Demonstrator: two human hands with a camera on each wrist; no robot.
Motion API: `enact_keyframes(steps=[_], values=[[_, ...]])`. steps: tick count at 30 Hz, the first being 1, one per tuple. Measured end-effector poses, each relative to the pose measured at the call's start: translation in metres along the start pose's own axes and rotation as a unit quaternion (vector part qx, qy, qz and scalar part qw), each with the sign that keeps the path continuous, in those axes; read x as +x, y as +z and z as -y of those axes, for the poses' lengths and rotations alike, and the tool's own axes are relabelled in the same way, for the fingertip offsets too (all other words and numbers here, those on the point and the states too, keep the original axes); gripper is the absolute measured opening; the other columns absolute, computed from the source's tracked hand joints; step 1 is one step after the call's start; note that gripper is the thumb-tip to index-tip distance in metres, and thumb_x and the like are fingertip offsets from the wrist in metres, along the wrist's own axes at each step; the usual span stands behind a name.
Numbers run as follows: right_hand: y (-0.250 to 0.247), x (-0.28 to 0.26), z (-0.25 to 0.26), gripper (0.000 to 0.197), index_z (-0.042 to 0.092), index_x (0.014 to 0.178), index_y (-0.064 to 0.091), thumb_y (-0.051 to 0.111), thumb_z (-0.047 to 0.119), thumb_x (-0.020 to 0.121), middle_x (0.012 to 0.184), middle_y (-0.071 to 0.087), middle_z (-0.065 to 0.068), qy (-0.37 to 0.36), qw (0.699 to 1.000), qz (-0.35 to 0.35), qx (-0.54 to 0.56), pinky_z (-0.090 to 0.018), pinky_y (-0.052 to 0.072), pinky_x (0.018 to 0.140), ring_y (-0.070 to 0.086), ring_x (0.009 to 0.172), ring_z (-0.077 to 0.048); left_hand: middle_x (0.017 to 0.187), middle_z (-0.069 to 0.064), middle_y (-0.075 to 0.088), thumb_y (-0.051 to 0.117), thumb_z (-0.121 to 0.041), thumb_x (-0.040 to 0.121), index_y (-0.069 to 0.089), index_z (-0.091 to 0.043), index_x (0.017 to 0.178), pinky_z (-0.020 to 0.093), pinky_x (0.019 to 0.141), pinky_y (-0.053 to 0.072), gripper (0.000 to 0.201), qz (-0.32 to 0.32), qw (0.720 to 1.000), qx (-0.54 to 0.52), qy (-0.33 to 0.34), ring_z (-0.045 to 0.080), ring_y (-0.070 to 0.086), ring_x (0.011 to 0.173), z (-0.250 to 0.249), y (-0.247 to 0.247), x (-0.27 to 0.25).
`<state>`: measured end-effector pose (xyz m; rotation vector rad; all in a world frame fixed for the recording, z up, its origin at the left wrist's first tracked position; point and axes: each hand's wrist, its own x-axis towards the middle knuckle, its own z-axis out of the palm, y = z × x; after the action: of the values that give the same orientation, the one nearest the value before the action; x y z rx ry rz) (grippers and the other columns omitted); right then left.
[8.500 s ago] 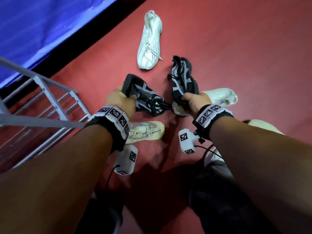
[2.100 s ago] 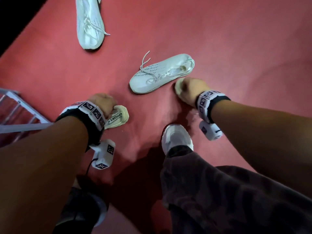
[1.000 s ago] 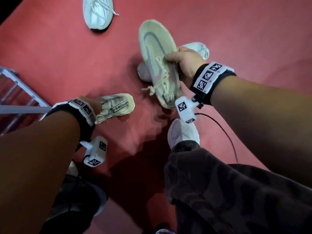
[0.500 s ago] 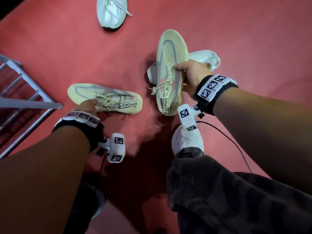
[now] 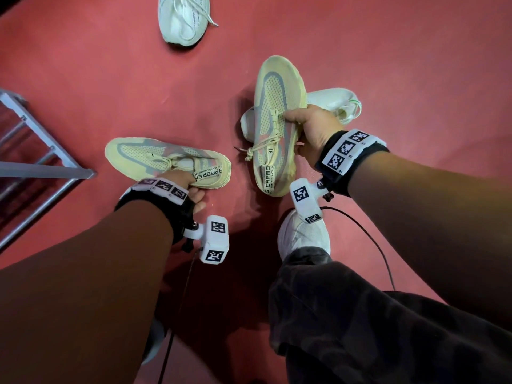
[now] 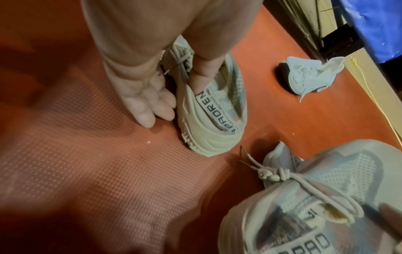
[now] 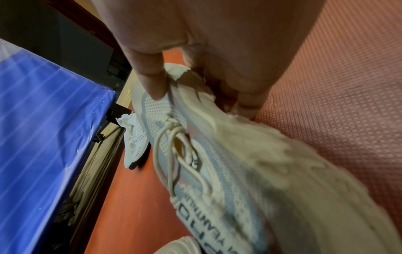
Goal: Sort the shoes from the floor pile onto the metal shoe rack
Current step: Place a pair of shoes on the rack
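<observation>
Two matching pale yellow mesh sneakers are in my hands above the red floor. My left hand grips the heel of the left yellow sneaker, which points toe-left toward the metal shoe rack. In the left wrist view the left hand has its thumb inside the collar of that sneaker and its fingers outside the heel. My right hand holds the other yellow sneaker by its middle, toe pointing away. In the right wrist view the right hand has its thumb on this sneaker's upper and its fingers under the sole.
A white sneaker lies on the floor under the right-hand shoe. Another white sneaker lies farther off, near a blue sheet. My own white-shod foot stands between my arms. Sensor cables hang from both wrists.
The black pair held 8.5 s ago is out of view. Within the last second the left yellow sneaker swung toe-left into full view. The right hand keeps its hold and has barely moved.
</observation>
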<state>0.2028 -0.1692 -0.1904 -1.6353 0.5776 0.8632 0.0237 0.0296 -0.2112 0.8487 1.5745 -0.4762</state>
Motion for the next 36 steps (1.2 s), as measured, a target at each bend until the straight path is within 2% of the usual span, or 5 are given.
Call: enact_keyframes(steps=[14, 27, 29, 32, 36], values=[[0.015, -0.035, -0.002, 0.04, 0.007, 0.117, 0.067, 0.067, 0.039, 0.094, 0.099, 0.08, -0.011, 0.044, 0.997, 0.033, 0.053, -0.049, 0.063, 0.081, 0.078, 0.088, -0.031, 0.118, 0.022, 0.067, 0.046, -0.019, 0.086, 0.055, -0.014, 0.129, 0.063, 0.069, 0.057, 0.043, -0.009, 0.999, -0.019, 0.025, 0.047, 0.069, 0.098, -0.009, -0.052, -0.054], [0.027, -0.179, 0.093, 0.066, -0.006, 0.126, 0.062, 0.07, 0.001, 0.061, 0.12, 0.071, -0.026, -0.032, 0.987, 0.13, -0.083, -0.062, 0.056, 0.093, 0.072, 0.107, -0.043, 0.039, 0.006, 0.055, 0.061, -0.011, 0.093, 0.056, 0.0, 0.075, 0.021, 0.038, 0.044, 0.022, -0.01, 0.973, 0.182, 0.144, 0.017, 0.053, 0.029, -0.014, -0.142, -0.243], [0.022, -0.204, 0.112, 0.085, -0.009, 0.126, 0.062, 0.074, 0.0, 0.042, 0.123, 0.069, -0.028, -0.05, 0.983, 0.136, -0.117, -0.064, 0.053, 0.096, 0.071, 0.107, -0.044, 0.055, 0.011, 0.063, 0.072, -0.013, 0.073, 0.063, 0.005, 0.089, 0.025, 0.049, 0.048, 0.026, -0.043, 0.951, 0.23, 0.201, 0.023, 0.062, 0.048, -0.013, -0.158, -0.284], [0.013, -0.232, 0.141, 0.121, -0.004, 0.133, 0.06, 0.08, 0.013, 0.015, 0.116, 0.071, -0.025, -0.057, 0.975, 0.167, -0.132, -0.059, 0.047, 0.101, 0.07, 0.104, -0.044, 0.12, 0.023, 0.065, 0.058, -0.018, 0.096, 0.065, 0.002, 0.122, 0.033, 0.089, 0.048, 0.034, -0.091, 0.914, 0.274, 0.284, 0.035, 0.062, 0.111, -0.004, -0.187, -0.34], [0.003, -0.361, 0.173, 0.089, 0.001, 0.127, 0.06, 0.075, 0.008, 0.04, 0.098, 0.07, -0.021, -0.119, 0.969, 0.146, -0.16, -0.059, 0.052, 0.093, 0.071, 0.087, -0.039, 0.103, 0.022, 0.075, 0.071, -0.025, 0.061, 0.07, 0.001, 0.101, 0.052, 0.074, 0.062, 0.048, -0.098, 0.923, 0.184, 0.324, 0.031, 0.072, 0.078, 0.029, -0.223, -0.424]])
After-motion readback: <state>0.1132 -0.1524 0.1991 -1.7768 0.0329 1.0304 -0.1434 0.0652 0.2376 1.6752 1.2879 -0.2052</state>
